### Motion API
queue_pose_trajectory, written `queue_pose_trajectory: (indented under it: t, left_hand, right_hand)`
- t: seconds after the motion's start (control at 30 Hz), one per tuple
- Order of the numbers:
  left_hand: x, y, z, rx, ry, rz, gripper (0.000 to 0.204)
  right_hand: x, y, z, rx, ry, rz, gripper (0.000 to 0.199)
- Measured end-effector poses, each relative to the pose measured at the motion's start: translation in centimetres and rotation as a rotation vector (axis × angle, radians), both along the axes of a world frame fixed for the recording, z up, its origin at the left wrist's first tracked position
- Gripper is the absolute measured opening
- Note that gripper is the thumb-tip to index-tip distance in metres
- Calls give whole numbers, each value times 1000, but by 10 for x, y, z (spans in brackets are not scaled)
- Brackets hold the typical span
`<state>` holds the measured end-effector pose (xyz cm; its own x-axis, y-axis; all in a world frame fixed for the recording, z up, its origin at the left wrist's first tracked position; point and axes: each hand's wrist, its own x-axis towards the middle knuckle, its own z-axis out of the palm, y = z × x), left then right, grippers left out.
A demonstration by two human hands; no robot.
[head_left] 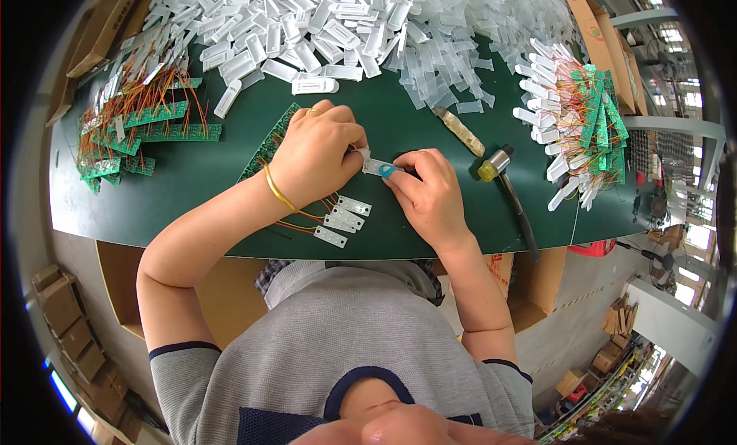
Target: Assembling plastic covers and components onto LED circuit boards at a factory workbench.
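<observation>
Spanning the grip, a small pale plate (376, 167) is being pinched by the left hand (321, 149) at one end, perhaps along with a half-hidden white piece (364, 151), and by the right hand (431, 193) at the other. Wired plates (343, 219) are lying just bodyward; the left wrist (282, 175) is blocking part of a green circuit board (270, 144). A hammer (513, 199) is lying rightward, white casings (342, 36) beyond.

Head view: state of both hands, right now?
Left hand: closed at the left end of the small white circuit board; exactly what it pinches is hidden.
Right hand: closed, holding the board's right end by thumb and fingers.
</observation>
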<state>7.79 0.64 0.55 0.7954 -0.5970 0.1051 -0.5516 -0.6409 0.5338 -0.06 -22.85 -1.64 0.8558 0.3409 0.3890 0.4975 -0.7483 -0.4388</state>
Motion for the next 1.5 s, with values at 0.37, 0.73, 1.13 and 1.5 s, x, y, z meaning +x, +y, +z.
queue_pose_trajectory:
  t: [0.37,0.73,1.13,1.5]
  left_hand:
    - [-26,-4,-11,-31,-174,-60,39]
    - [-29,-7,-5,-17,-109,-19,40]
    - [-28,-9,-3,-41,-101,-1,39]
    - [-29,-5,-8,-55,-131,13,39]
  right_hand:
    - [-2,-1,0,30,1,-44,12]
    - [8,-5,12,2,56,-67,20]
    - [115,-25,-10,-207,-143,-369,21]
    - [24,-21,10,-238,-202,-108,8]
